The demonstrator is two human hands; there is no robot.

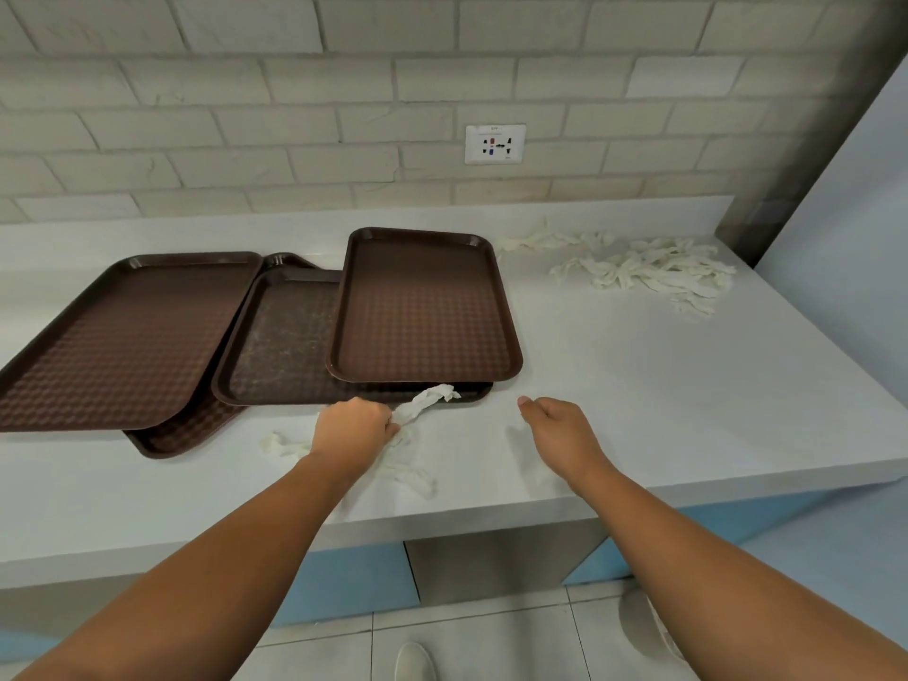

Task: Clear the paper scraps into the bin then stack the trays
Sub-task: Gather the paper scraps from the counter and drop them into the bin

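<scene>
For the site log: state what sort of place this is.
Likely a canteen or cafeteria clearing counter: brown serving trays lie overlapped on a pale worktop, paper scraps are strewn beside them, and a wall socket sits in the brick-look wall.

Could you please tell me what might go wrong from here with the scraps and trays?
The twisted white paper scrap that the left hand grips reaches onto a lower brown plastic tray; it may tear when pulled.
The tilted left brown tray, propped on others, could slide.
Near the front edge of the pale counter, loose white scraps might get brushed off.
</scene>
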